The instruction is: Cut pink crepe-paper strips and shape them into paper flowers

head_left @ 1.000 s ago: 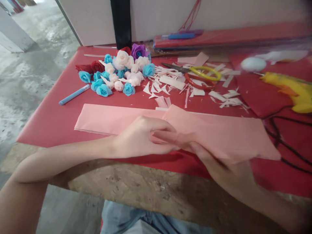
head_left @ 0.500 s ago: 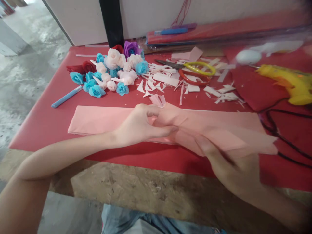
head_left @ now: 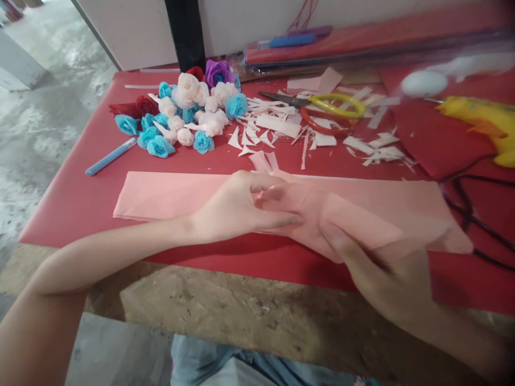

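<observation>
Between my hands is a loose sheet of pink crepe paper (head_left: pixel 362 220), creased near my fingers. My left hand (head_left: pixel 241 206) pinches its left end between thumb and fingers. My right hand (head_left: pixel 374 268) grips the same sheet farther right, thumb on top and fingers hidden beneath the paper. Under both hands lies a long folded strip of pink paper (head_left: pixel 169 195) on the red table covering (head_left: pixel 193 254). A small cut pink scrap (head_left: pixel 263 161) touches the strip's far edge.
Paper roses (head_left: pixel 187 91) cluster at the back left beside a blue pen-like stick (head_left: pixel 110 156). Scissors (head_left: pixel 338 105) rest on white paper offcuts (head_left: pixel 277 126). A yellow glue gun (head_left: pixel 478 120) with a black cord (head_left: pixel 462 201) and a white egg-shaped piece (head_left: pixel 424 84) sit at right.
The sheet's creases have shifted, and its right end now hangs slightly lower and farther right. Both hands keep their hold, the left slightly farther right. The camera view has moved a little.
</observation>
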`<state>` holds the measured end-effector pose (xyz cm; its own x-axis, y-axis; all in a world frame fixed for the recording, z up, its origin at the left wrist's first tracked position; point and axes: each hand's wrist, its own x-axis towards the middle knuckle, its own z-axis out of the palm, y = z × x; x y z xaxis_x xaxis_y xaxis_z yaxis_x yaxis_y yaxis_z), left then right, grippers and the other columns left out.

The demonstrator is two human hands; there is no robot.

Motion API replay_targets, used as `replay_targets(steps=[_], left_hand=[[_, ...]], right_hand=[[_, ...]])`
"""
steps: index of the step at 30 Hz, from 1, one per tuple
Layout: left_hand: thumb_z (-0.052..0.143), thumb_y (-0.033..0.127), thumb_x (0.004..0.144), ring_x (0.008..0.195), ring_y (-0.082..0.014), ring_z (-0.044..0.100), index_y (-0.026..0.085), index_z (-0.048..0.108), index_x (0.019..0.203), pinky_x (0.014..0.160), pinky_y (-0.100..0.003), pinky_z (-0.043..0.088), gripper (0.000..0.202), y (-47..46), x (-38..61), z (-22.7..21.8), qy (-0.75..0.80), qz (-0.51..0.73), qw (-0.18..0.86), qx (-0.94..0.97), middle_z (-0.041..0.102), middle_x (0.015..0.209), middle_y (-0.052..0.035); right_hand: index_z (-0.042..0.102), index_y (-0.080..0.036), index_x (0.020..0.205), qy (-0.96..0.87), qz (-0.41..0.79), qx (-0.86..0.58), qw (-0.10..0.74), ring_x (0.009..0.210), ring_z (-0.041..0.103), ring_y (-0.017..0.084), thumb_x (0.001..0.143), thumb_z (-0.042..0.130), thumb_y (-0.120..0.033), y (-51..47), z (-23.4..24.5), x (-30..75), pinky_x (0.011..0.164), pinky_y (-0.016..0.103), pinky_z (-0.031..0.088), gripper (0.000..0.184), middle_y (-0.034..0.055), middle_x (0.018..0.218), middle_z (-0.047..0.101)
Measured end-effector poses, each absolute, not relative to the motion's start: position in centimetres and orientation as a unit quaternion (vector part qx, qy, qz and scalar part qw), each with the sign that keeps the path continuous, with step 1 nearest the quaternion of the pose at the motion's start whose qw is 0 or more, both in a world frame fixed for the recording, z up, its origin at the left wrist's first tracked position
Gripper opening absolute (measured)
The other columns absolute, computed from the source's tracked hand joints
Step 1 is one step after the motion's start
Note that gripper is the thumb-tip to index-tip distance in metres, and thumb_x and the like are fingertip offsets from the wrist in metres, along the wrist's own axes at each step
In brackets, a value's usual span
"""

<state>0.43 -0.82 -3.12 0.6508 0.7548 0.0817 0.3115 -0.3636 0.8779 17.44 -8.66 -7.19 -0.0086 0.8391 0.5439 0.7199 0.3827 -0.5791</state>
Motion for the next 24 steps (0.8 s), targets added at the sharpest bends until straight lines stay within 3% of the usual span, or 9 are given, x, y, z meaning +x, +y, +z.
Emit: replay_targets(steps=[3, 7, 10, 14, 17, 20, 24], left_hand=[[0.066, 0.02, 0.068, 0.065, -0.0118, 0.057, 0.013, 0.062, 0.069, 0.06, -0.024, 0.046, 0.009, -0.7, 0.5, -3.0, 0.342, 0.259, 0.49, 0.759, 0.063, 0.067, 0.0007], [0.064, 0.021, 0.071, 0.067, -0.0116, 0.059, 0.013, 0.062, 0.071, 0.063, -0.024, 0.048, 0.008, -0.7, 0.5, -3.2, 0.332, 0.282, 0.507, 0.744, 0.066, 0.07, 0.0006], [0.061, 0.019, 0.074, 0.075, -0.0113, 0.06, 0.014, 0.059, 0.077, 0.068, -0.023, 0.05, 0.006, -0.8, 0.5, -3.6, 0.317, 0.319, 0.49, 0.746, 0.065, 0.079, 0.0002], [0.058, 0.026, 0.076, 0.083, -0.0135, 0.062, 0.018, 0.051, 0.092, 0.063, -0.023, 0.051, 0.019, -1.0, 0.4, -4.0, 0.317, 0.341, 0.438, 0.77, 0.059, 0.095, -0.0005], [0.06, 0.028, 0.075, 0.078, -0.0128, 0.062, 0.018, 0.052, 0.081, 0.064, -0.024, 0.052, 0.014, -1.4, 0.4, -4.1, 0.297, 0.348, 0.423, 0.782, 0.061, 0.083, 0.0011], [0.065, 0.018, 0.07, 0.063, -0.0093, 0.061, 0.016, 0.054, 0.063, 0.06, -0.021, 0.052, 0.014, -1.6, 0.4, -4.0, 0.272, 0.342, 0.461, 0.773, 0.063, 0.067, 0.0022], [0.06, 0.012, 0.074, 0.068, -0.0103, 0.065, 0.015, 0.064, 0.067, 0.064, -0.021, 0.054, 0.009, -1.6, 0.4, -3.9, 0.267, 0.309, 0.502, 0.763, 0.069, 0.073, -0.0004]], right_hand=[[0.059, -0.025, 0.087, -0.713, 0.078, -0.543, 0.437, 0.074, 0.064, 0.013, 0.083, 0.049, -0.025, -8.9, -7.3, 17.5, 0.071, 0.023, 0.054, 0.011, -0.003, 0.079, 0.068], [0.06, -0.022, 0.091, -0.696, 0.053, -0.568, 0.435, 0.08, 0.065, 0.018, 0.082, 0.049, -0.032, -9.0, -7.6, 17.5, 0.078, 0.031, 0.054, 0.017, 0.0014, 0.086, 0.068], [0.061, -0.021, 0.091, -0.699, 0.055, -0.565, 0.434, 0.084, 0.064, 0.019, 0.083, 0.048, -0.033, -8.9, -7.6, 17.4, 0.081, 0.032, 0.053, 0.019, 0.0034, 0.089, 0.069], [0.06, -0.02, 0.088, -0.689, 0.053, -0.571, 0.443, 0.078, 0.065, 0.017, 0.082, 0.049, -0.033, -8.9, -7.5, 17.2, 0.077, 0.029, 0.054, 0.018, 0.0027, 0.085, 0.069], [0.06, -0.021, 0.081, -0.67, 0.063, -0.587, 0.45, 0.07, 0.064, 0.015, 0.081, 0.05, -0.031, -8.9, -7.3, 17.2, 0.072, 0.027, 0.055, 0.014, -0.0001, 0.075, 0.068], [0.058, -0.023, 0.078, -0.648, 0.055, -0.601, 0.465, 0.071, 0.064, 0.015, 0.08, 0.052, -0.028, -8.9, -7.3, 17.2, 0.072, 0.025, 0.054, 0.009, -0.0018, 0.073, 0.067], [0.057, -0.023, 0.079, -0.651, 0.036, -0.592, 0.474, 0.071, 0.064, 0.011, 0.081, 0.051, -0.03, -8.8, -7.4, 17.3, 0.071, 0.02, 0.052, 0.009, -0.0032, 0.074, 0.067]])
